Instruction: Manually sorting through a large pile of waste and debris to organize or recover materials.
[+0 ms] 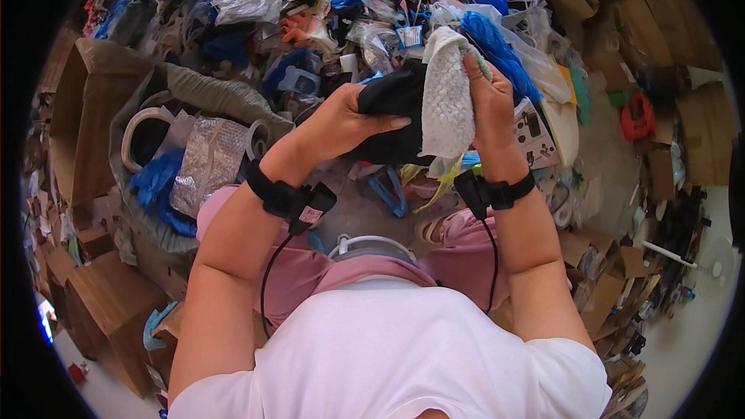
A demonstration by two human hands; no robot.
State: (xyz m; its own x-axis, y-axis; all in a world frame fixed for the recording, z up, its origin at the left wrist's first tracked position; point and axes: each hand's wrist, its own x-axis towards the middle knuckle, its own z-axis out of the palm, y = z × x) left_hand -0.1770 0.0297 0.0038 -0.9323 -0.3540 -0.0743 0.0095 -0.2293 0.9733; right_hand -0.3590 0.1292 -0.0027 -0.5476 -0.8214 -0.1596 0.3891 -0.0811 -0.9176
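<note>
My left hand (352,122) grips a piece of black fabric (398,110), with the thumb lying across its front. Beside it, my right hand (490,99) pinches a white textured cloth (448,99) that hangs down and partly covers the black fabric. A bit of pale green shows at the cloth's upper right edge, under my right fingers. Both items are held up in front of a large heap of mixed goods (366,35). Blue plastic film (503,52) lies just behind my right hand.
At left, a grey sack (215,93) holds a silver bubble pouch (212,157), blue plastic (157,186) and a tape roll (139,134). Cardboard boxes (110,297) stand at both sides. A red plastic item (638,116) and a white fan (716,267) are at right.
</note>
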